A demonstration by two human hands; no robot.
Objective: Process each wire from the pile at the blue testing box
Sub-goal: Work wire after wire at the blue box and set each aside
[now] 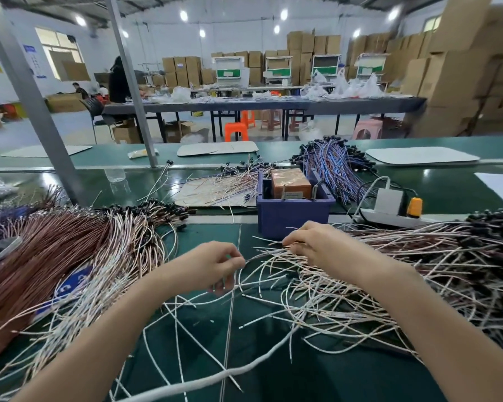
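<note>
Next wire being picked, box just ahead
Your left hand point(215, 266) pinches one thin whitish wire point(259, 282); your right hand point(317, 248) curls onto the pinkish-white wire pile point(389, 256), strands running left-right on the green desk point(209, 233). The blue plastic testing box point(294, 216) sits just beyond, nearer your right.

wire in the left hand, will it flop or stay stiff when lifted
Probably floppy: the wire pinched by the left hand bends in a loose curve. Likely light, being so thin. It may snag, since it runs in among others in the pile.
</note>
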